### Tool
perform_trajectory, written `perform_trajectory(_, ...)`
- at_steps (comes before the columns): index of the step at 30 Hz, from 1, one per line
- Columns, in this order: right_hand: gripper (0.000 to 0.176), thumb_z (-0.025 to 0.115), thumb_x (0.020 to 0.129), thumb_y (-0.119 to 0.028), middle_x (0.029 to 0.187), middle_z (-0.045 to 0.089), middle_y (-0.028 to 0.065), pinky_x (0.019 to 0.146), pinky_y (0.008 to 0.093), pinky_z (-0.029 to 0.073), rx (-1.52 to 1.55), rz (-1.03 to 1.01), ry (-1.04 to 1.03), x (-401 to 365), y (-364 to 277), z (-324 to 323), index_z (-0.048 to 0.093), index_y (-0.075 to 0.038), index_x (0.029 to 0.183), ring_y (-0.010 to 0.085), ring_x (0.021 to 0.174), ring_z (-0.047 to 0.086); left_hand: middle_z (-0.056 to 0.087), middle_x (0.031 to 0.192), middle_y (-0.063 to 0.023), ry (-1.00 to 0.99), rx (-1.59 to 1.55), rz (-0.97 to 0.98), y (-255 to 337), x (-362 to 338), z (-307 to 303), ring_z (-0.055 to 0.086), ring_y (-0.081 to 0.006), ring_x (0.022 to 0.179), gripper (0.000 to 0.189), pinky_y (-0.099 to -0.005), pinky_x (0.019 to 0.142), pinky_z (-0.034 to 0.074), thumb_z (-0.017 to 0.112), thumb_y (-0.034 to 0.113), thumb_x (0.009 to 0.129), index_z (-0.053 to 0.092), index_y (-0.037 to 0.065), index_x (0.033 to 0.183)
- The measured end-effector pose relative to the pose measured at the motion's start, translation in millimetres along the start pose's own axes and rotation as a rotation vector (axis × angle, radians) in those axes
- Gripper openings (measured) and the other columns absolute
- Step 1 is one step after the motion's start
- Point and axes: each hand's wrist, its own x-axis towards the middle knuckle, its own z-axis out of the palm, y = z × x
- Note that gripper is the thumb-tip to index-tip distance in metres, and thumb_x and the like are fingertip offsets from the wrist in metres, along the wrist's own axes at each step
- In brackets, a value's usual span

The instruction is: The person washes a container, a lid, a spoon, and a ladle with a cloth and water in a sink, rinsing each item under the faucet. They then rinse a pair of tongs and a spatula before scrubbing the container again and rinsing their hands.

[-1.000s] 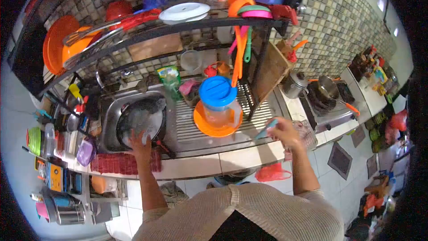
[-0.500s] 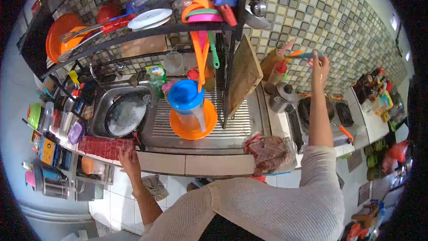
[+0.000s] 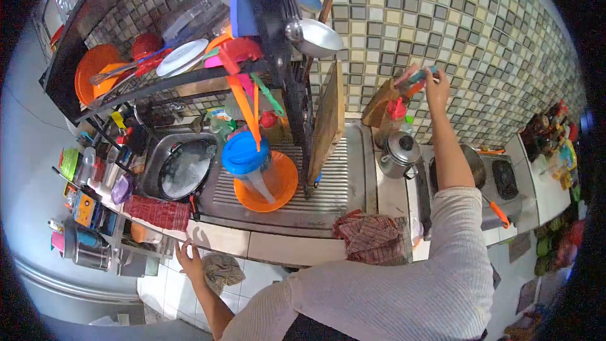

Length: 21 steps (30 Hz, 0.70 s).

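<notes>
Head view: we saw the right hand [image 3: 437,91] clamped on a teal handle [image 3: 420,76] near the wooden block's [image 3: 379,103] top; the left hand [image 3: 191,264], fingers apart, hung near the counter [image 3: 219,239].

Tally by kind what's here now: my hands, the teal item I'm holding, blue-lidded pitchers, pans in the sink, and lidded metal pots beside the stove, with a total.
Hands: 2, left hand and right hand
Teal item: 1
Blue-lidded pitcher: 1
Pan: 1
Lidded metal pot: 1
Total: 6
</notes>
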Motion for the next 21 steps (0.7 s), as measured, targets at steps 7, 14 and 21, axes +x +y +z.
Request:
perform_trajectory(7, 0.038, 0.065, 0.08, -0.034, 0.083, 0.063, 0.012, 0.069, 0.0309, 0.048, 0.029, 0.033, -0.052, 11.1, -2.1, 4.4, 0.06, -0.003, 0.101, 0.0202, 0.074, 0.062, 0.029, 0.142, -0.0124, -0.024, -0.015, -0.023, 22.4, 0.7, 6.5, 0.027, -0.0336, 0.13, 0.025, -0.0672, 0.095, 0.012, 0.057, 0.026, 0.084, 0.06, 0.024, 0.109)
perform_trajectory(14, 0.032, 0.064, 0.082, -0.031, 0.081, 0.062, 0.0081, 0.061, 0.0242, 0.048, 0.26, 0.035, -0.178, 7.7, -2.5, -4.0, 0.06, -0.003, 0.096, 0.0145, 0.066, 0.061, 0.032, 0.139, -0.0137, -0.079, 0.012, 0.019, 43.6, 9.8, 17.4, 0.03, -0.0331, 0.128, 0.027, -0.0538, 0.101, 0.02, 0.059, 0.016, 0.081, 0.06, 0.019, 0.108)
perform_trajectory(21, 0.038, 0.063, 0.081, -0.038, 0.08, 0.063, 0.0074, 0.062, 0.0259, 0.048, 0.163, 0.016, -0.153, 9.4, 16.6, -2.9, 0.061, -0.005, 0.101, 0.0168, 0.071, 0.063, 0.033, 0.138, -0.0152, -0.113, -0.093, -0.034, 57.8, 14.5, 21.5, 0.032, -0.0331, 0.127, 0.026, -0.0476, 0.102, 0.022, 0.059, 0.016, 0.081, 0.06, 0.017, 0.107)
